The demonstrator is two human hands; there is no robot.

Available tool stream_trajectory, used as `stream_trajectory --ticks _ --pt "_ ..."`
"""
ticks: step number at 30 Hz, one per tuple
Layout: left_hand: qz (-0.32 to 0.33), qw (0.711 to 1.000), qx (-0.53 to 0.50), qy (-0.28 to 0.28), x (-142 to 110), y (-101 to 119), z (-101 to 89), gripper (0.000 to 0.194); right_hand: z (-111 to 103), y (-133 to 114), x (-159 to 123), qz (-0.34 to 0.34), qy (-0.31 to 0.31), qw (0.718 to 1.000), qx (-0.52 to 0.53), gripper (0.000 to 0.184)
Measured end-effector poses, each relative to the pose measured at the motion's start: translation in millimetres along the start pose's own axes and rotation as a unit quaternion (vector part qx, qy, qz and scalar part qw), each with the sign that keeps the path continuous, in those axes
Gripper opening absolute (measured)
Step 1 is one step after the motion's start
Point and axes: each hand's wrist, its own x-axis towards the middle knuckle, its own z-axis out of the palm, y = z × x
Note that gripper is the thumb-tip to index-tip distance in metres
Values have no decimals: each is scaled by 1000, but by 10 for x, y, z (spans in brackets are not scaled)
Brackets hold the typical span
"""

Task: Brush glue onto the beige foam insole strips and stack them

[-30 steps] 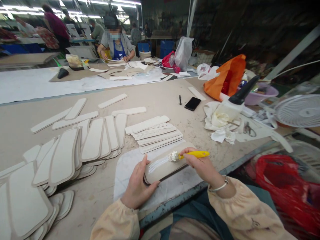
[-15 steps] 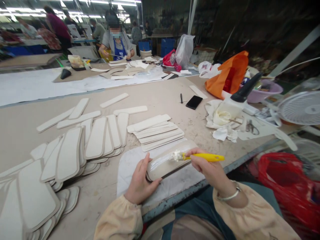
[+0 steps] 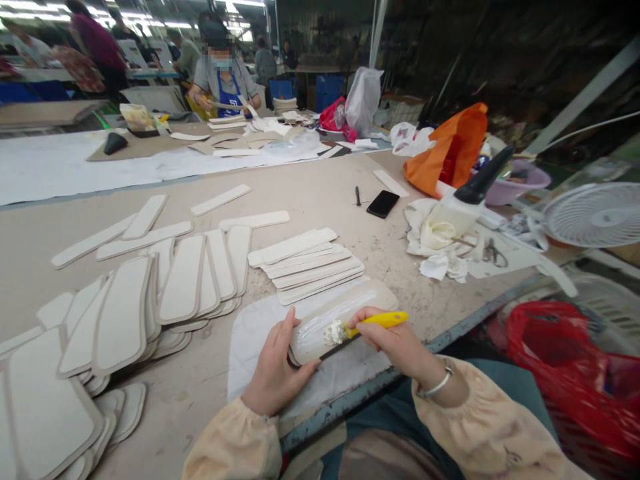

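My left hand (image 3: 277, 365) grips the left end of an elongated beige panel (image 3: 373, 295), thumb along the near edge and fingers at the far corner. Wet, whitish streaks of what looks like glue cover much of its top. In my right hand (image 3: 393, 339) is a yellow-handled brush (image 3: 385, 319), its bristles clotted with white paste and touching the panel near its front edge. Beneath the panel lies a white sheet (image 3: 245, 333). Just behind it is a stack of narrow pale strips (image 3: 320, 267).
Overlapping rounded panels (image 3: 123, 313) spread across the left. A phone (image 3: 383, 204), a cut-open jug (image 3: 445, 220) with creamy contents, an orange bag (image 3: 447, 157) and a white fan (image 3: 600, 213) stand to the right. A co-worker (image 3: 225, 83) works across the table.
The brush has moved left and nearer to me along the panel, its handle now more tilted. My left hand keeps its hold. The view has shifted slightly.
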Motion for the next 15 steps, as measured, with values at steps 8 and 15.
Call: stream_trajectory --ticks 8,15 --pt "7 1000 18 4 -10 -10 5 89 -568 101 21 -8 85 995 -43 20" --pt "13 999 36 12 1 -25 9 87 -870 88 15 -68 201 961 -175 22"
